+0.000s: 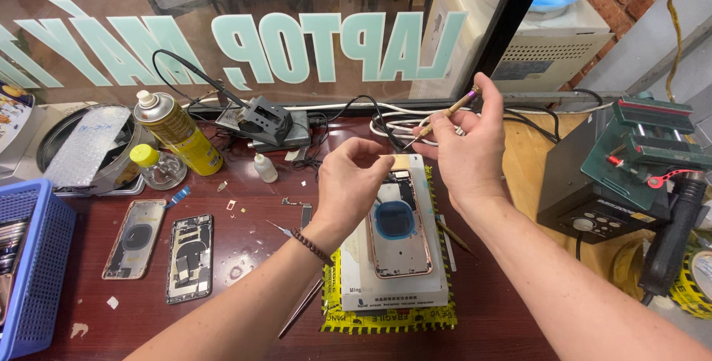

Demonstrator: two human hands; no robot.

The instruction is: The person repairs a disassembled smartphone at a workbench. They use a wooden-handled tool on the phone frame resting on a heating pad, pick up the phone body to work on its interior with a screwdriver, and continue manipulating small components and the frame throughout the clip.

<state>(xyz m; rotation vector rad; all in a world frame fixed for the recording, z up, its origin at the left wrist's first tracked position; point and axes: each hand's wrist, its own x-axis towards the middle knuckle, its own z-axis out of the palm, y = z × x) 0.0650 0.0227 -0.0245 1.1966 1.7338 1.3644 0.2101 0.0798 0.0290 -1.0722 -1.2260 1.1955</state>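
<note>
While an opened phone (399,224) is laid back-up on a white block (437,287) at the centre of the frame, a small pale part (400,161) is pinched between the closed fingers of the left hand (348,183) just above its top end. A thin screwdriver (445,114) is gripped by the closed fingers of the right hand (463,146), its tip held clear of the phone. Judging by this, disassembly is well advanced: the phone's inside is exposed, yet a round coil and other parts are left in place. On the dark red surface (245,257), two more stripped phone shells (159,246) are seen at lower left, a yellow spray can (176,131) at upper left, a blue basket (33,272) at the left edge. A shop window with lettering is seen behind, a green machine (630,168) at right.
</note>
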